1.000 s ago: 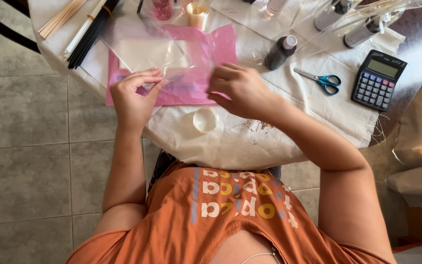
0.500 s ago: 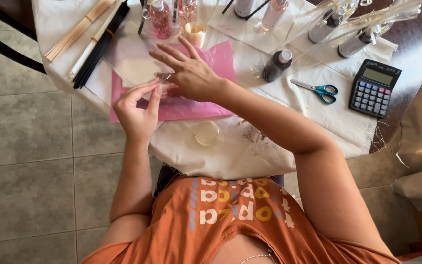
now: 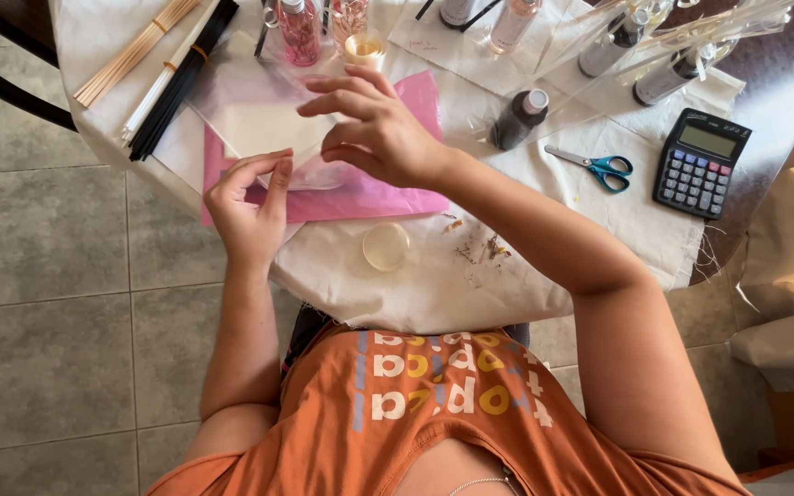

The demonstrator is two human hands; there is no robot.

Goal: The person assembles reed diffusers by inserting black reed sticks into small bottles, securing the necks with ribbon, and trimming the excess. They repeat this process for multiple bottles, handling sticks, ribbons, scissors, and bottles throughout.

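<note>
Left hand (image 3: 252, 209) pinching the near edge of a clear plastic bag (image 3: 250, 115) between thumb and fingertips, grasp closed on the film. Right hand (image 3: 374, 129) raised just above the same bag, fingers spread and loosely curled, released, holding nothing; whether the fingertips touch the film cannot be told. Bag lying flat under and between both hands, reaching away from the left hand toward the far side of the table. Beneath it one pink sheet (image 3: 360, 193), showing to the right of the left hand and under the right wrist. Nearer the body than the right hand, one small round clear lid (image 3: 386, 246) on the white cloth (image 3: 507, 276), with a few dried crumbs (image 3: 480, 246) just right of it. Beyond the right hand's fingertips, one small cup of yellow liquid (image 3: 363, 48) and two pinkish bottles (image 3: 299, 30) side by side, standing close enough to crowd any reach forward. Left of and beyond the left hand, three bundles of reed sticks (image 3: 172, 78): one tan, one white, one black, laid aslant. Right of the right forearm, one dark bottle with a pale cap (image 3: 516, 119), then one pair of blue-handled scissors (image 3: 599, 167), then one black calculator (image 3: 700, 163), farthest out. Farther still, several wrapped bottles (image 3: 654, 55) in clear film, count unclear.
</note>
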